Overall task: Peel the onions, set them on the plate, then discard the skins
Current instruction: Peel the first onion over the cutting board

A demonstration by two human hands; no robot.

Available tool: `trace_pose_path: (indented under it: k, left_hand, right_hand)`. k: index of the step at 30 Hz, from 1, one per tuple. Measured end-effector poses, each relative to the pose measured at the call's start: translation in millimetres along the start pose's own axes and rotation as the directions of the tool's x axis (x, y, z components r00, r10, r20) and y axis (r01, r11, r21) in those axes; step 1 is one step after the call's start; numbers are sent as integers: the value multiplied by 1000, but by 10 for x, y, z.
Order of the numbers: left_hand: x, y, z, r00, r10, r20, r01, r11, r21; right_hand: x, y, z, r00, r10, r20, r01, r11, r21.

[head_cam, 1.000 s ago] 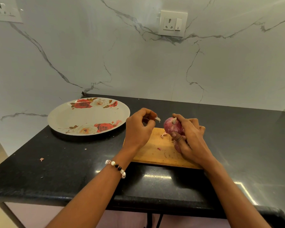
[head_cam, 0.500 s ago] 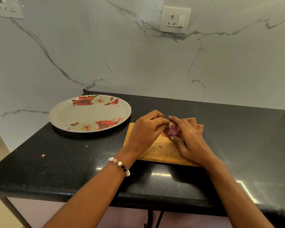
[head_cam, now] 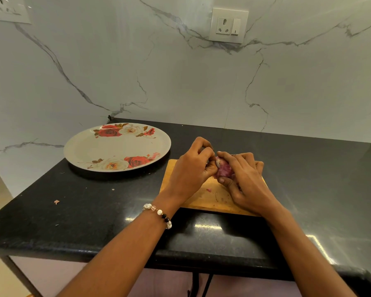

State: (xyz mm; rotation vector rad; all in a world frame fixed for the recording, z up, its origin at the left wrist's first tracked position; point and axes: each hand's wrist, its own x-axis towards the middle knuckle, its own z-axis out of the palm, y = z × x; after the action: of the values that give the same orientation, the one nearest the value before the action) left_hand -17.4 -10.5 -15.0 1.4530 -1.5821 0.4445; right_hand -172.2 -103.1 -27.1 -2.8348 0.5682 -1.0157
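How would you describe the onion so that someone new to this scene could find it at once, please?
On the black countertop, right of the floral plate, lies a wooden cutting board. Above it, both hands meet around the onion: the right hand grips it, the left hand pinches its tip. It is the only round purple-pink thing there.

Both hands meet, fingers curled: left hand [head_cam: 189, 172] pinching, right hand [head_cam: 242, 185] cupping w/ thumb.

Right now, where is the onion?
In the head view the onion sits right of center, held between the left hand and right hand above the wooden cutting board, right of the plate.
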Motion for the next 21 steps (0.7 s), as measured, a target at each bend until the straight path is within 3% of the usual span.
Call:
trace_pose_path:
  k: [5, 11, 15, 19, 21]
  left_hand:
    - [15, 15, 52, 991, -134, 10, 135, 990, -36]
    - [63, -9, 19, 932, -363, -18, 346, 901, -260]
    - [57, -14, 16, 909, -413, -59, 392, 894, -217]
    - [62, -83, -23, 816, -562, -132, 533, 821, -203]
    - [49, -88, -38, 811, -566, -149, 538, 821, -192]
  right_hand:
    - [11, -3, 7, 1000, -4, -23, 3, 999, -36]
    - [21, -3, 0, 997, 18, -70, -20, 999, -27]
    - [21, -6, -11, 997, 24, -71, -26, 999, -32]
    - [16, 11, -33, 993, 65, -100, -64, 998, 10]
    - [17, 11, -33, 992, 71, -108, -70, 997, 11]
